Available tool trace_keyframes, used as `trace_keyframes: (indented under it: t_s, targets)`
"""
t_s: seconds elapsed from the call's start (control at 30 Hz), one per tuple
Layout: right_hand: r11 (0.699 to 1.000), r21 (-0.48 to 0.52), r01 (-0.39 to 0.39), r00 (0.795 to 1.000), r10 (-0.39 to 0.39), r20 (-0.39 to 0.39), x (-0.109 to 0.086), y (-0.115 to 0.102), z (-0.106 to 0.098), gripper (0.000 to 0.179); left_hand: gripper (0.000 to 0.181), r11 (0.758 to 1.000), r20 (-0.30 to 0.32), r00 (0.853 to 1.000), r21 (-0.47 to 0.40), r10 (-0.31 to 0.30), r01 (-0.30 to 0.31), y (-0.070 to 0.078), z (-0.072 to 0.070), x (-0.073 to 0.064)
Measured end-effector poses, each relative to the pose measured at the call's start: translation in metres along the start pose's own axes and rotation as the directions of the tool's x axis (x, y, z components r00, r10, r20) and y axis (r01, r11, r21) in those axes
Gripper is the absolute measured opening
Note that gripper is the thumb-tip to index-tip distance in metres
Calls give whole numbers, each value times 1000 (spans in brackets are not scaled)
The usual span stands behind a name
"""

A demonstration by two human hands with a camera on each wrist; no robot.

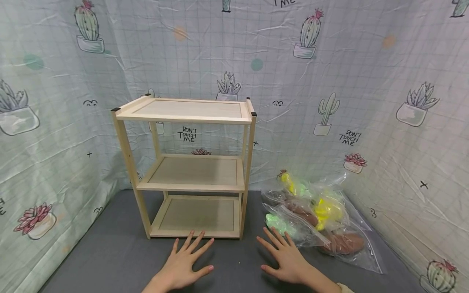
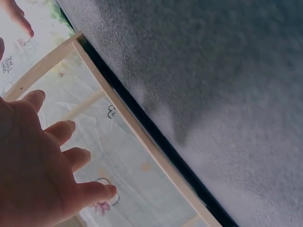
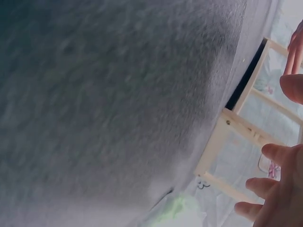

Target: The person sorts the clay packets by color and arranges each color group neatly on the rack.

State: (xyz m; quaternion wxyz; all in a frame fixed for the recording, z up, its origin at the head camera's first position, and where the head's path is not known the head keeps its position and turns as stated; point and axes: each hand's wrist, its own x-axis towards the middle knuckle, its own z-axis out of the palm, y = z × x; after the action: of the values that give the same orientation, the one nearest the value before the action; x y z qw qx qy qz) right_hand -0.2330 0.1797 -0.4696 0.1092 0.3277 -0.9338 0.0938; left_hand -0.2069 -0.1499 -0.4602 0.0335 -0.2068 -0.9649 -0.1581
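Note:
My left hand is spread palm down over the grey surface, its fingertips in front of the rack's lower front edge. With fingers splayed, my right hand hovers nearer the plastic bags and holds nothing. Between and behind the hands stands a three-tier wooden rack with bare shelves and black caps on its post tops. To the right lies a pile of clear zip bags containing brown items, yellow items and a pale green item. In the left wrist view, the left fingers show loosely spread.
A grey cloth surface extends under everything. Wrinkled sheeting with cactus prints hangs behind and along both sides, close to the rack's back and the bags.

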Motion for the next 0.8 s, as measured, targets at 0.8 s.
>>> trace_keyframes:
  t_s: [0.8]
  targets:
    - [995,-83,47,989,-58,-136,-21,31,-14,66,61,995,-41,999,-95,-16,12,-22,-11,-13]
